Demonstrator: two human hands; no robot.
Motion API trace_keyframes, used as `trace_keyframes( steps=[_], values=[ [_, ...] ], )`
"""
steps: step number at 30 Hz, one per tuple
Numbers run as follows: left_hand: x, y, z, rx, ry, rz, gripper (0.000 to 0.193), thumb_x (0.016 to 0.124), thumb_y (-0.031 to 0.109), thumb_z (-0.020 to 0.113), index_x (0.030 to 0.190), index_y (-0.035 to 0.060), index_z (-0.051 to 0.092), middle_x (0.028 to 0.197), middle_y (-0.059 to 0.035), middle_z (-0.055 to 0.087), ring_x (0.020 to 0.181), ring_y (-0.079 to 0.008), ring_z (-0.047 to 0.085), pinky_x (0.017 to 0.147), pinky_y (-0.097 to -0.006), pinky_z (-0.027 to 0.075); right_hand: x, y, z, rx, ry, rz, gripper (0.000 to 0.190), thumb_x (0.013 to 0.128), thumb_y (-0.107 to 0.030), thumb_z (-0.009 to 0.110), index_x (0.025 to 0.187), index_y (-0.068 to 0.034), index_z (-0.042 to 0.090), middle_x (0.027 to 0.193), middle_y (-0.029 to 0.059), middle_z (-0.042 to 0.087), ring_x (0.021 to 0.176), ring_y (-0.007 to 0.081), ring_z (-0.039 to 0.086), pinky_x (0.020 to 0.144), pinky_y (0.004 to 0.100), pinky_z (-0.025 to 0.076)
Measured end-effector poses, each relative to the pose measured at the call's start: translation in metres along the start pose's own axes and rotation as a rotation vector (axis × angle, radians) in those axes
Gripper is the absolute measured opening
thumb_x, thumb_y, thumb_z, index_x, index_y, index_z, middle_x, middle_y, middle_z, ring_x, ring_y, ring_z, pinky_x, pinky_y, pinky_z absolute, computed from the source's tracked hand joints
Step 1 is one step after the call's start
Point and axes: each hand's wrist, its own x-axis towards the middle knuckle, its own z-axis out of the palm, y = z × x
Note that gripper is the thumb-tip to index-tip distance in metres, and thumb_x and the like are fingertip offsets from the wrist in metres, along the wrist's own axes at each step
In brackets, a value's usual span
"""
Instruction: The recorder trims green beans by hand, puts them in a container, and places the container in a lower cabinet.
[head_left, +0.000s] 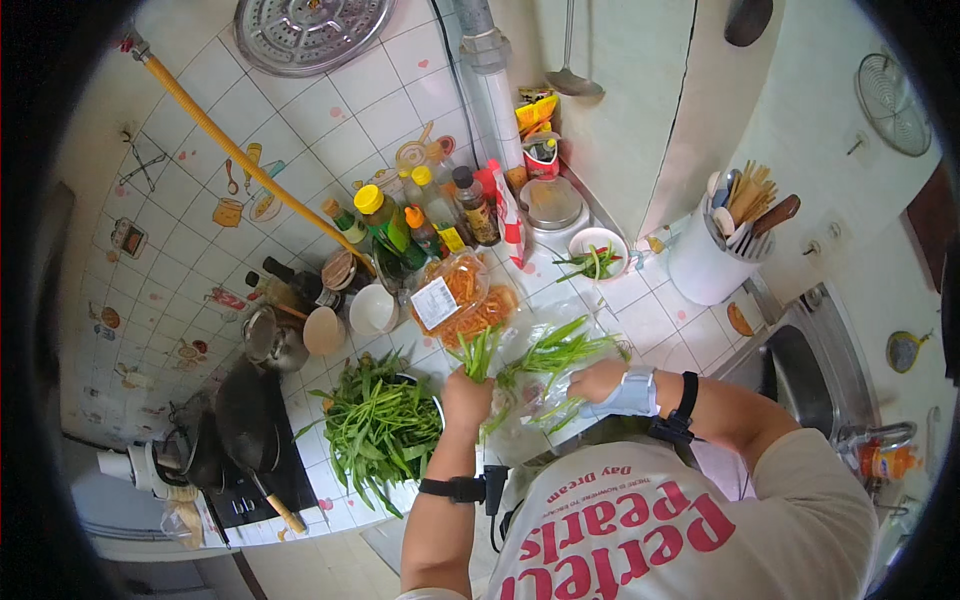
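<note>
My left hand (466, 397) is closed around a small bunch of green vegetable stems (477, 354), whose cut ends point up. My right hand (598, 380), with a pale wrap at the wrist, rests at the clear plastic bag (536, 394) beside more green stems (566, 346); its fingertips are hidden, and whether it grips anything cannot be told. Left of my left hand, a large heap of leafy greens (379, 431) overflows a container with a white rim. Loose stems lie between and below the hands.
Packs of orange-red food (457, 296), sauce bottles (390, 225) and a white bowl (373, 309) stand behind. A bowl of peppers (598, 253) and a utensil holder (709, 259) are farther right, near the sink (806, 375). A wok (247, 416) is at left.
</note>
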Motion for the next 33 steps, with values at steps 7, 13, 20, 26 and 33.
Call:
trace_keyframes(
  steps=[7,13,20,26,33],
  values=[
    [-0.012,0.019,-0.032,-0.281,-0.105,-0.159,0.018,0.075,0.014,0.072,0.079,-0.0013,0.064,0.058,-0.0065,0.06,0.051,-0.0147,0.058,0.05,-0.0305,0.046,-0.002,-0.01,-0.001,-0.025,-0.105,-0.01,0.021,0.076,-0.02,0.062,0.093,-0.011,0.066,0.087,0.0096,0.061,0.08,0.0313,0.062,0.069,0.0429,0.05],
    [-0.014,0.007,-0.048,-0.62,0.025,-0.209,0.008,0.083,0.006,0.066,0.08,-0.0002,0.062,0.061,-0.0027,0.056,0.047,-0.0104,0.048,0.044,-0.0267,0.037,0.013,-0.044,-0.062,0.212,0.165,-0.008,0.027,0.08,-0.026,0.065,0.101,-0.008,0.065,0.088,0.0109,0.061,0.081,0.0323,0.06,0.07,0.0416,0.049],
    [-0.015,0.011,-0.054,-0.653,0.139,-0.204,0.008,0.085,0.005,0.061,0.083,-0.0019,0.063,0.063,-0.0034,0.058,0.049,-0.0096,0.048,0.046,-0.0259,0.037,0.047,0.032,-0.017,-0.011,0.089,0.08,0.024,0.08,-0.018,0.06,0.102,-0.011,0.064,0.089,0.0134,0.063,0.085,0.0338,0.062,0.071,0.0436,0.048],
    [-0.017,0.015,-0.046,-0.682,0.023,-0.162,0.008,0.085,0.007,0.063,0.084,-0.0009,0.063,0.064,-0.0024,0.058,0.051,-0.0099,0.049,0.048,-0.0261,0.04,0.036,0.026,-0.032,0.064,0.126,0.112,0.024,0.079,-0.017,0.061,0.101,-0.009,0.065,0.093,0.0136,0.066,0.085,0.0334,0.063,0.072,0.0426,0.049],
    [-0.017,0.061,-0.014,-0.953,-0.061,-0.1,0.011,0.085,0.008,0.066,0.093,0.0018,0.061,0.075,-0.0019,0.058,0.061,-0.0117,0.052,0.056,-0.0261,0.043,0.054,-0.013,-0.071,0.923,0.445,0.333,0.028,0.084,-0.026,0.063,0.097,-0.002,0.064,0.077,0.0068,0.064,0.071,0.0119,0.055,0.066,0.0299,0.046]
  ],
)
